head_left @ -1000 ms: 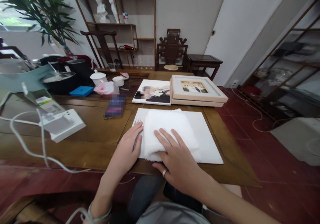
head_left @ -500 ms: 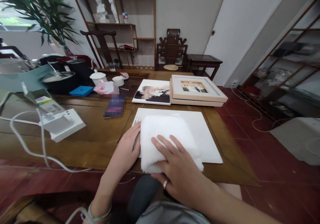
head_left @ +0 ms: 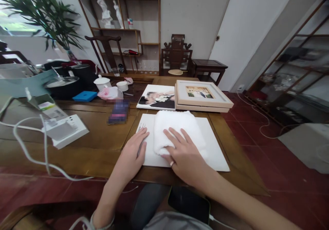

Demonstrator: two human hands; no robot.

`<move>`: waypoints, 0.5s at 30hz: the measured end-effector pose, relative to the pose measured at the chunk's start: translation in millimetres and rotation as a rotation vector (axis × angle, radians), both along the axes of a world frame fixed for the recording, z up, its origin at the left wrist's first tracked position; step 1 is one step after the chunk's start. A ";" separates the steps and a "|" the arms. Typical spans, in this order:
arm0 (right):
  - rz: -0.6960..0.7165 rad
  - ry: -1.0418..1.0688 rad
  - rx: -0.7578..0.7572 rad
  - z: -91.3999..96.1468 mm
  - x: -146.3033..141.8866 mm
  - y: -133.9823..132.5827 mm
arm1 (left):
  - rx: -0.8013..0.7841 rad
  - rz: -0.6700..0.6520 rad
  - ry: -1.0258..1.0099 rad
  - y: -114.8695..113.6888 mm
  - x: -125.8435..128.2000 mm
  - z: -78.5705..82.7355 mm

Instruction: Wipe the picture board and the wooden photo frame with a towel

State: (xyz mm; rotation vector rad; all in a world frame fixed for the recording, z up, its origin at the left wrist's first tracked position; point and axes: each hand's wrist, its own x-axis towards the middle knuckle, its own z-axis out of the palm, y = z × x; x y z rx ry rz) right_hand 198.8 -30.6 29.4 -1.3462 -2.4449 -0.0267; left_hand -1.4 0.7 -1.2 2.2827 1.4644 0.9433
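A folded white towel (head_left: 177,120) lies on a flat white board (head_left: 216,151) on the wooden table. My right hand (head_left: 185,154) grips the towel's near side, fingers spread over the top and thumb at its lower fold. It wears a ring. My left hand (head_left: 132,151) rests at the board's left edge with its fingers stretched out and nothing held in them. Small print shows on the board beside those fingers. The towel hides the middle of the board.
Behind the board are a photo panel (head_left: 156,98) and stacked picture frames (head_left: 204,104). On the left stand an opened white box (head_left: 72,132) with a looping white cable (head_left: 45,147), a blue box (head_left: 84,96) and a black pot (head_left: 63,86). A phone (head_left: 189,204) lies below the table edge.
My right hand has pushed the towel away from me and slightly right across the board. My left hand stays at the board's left edge. The phone below is now more exposed.
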 end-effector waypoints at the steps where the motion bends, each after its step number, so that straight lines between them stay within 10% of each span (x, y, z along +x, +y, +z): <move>1: 0.012 -0.008 -0.003 0.2 -3.0 -7.6 | -0.001 0.000 0.004 0.2 0.0 0.2; 7: 0.168 -0.018 -0.112 8.3 -2.4 -29.3 | -0.022 -0.026 0.027 1.2 -0.1 2.2; 15: 0.057 0.030 -0.161 13.8 26.9 24.9 | -0.017 0.010 0.003 -0.5 0.7 1.2</move>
